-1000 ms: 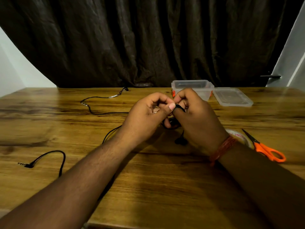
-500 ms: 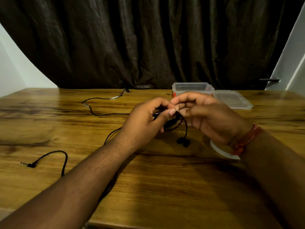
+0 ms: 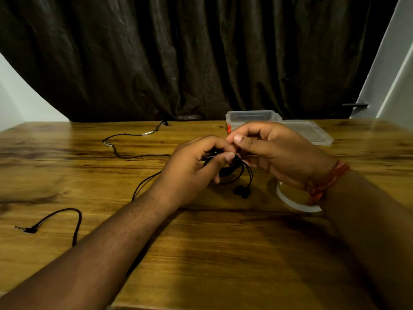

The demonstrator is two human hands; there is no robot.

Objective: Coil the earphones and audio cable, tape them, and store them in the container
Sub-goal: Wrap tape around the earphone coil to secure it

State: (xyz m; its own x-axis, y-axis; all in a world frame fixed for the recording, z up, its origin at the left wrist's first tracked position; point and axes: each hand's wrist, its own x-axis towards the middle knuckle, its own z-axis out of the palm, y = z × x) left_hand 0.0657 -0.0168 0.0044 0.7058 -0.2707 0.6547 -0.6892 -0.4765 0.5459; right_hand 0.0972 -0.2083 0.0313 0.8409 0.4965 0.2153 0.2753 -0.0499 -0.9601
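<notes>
Above the middle of the wooden table my left hand (image 3: 192,168) grips a loose coil of black earphones (image 3: 237,173), whose two earbuds (image 3: 242,191) hang down onto the wood. My right hand (image 3: 274,153) meets it from the right, thumb and forefinger pinching the wire at the coil's top. The earphone cord runs out under my left wrist to a jack plug (image 3: 23,228) at the left. A second black audio cable (image 3: 125,148) lies uncoiled at the back left. The clear plastic container (image 3: 252,116) stands open behind my hands.
The container's clear lid (image 3: 312,133) lies flat to its right. A roll of clear tape (image 3: 295,203) sits under my right wrist. A dark curtain hangs behind the table. The near table edge runs along the bottom of the view.
My right hand has turned palm-down and shifted right, uncovering the hanging earbuds and the coil. The scissors seen earlier at the right are now hidden behind my right arm.
</notes>
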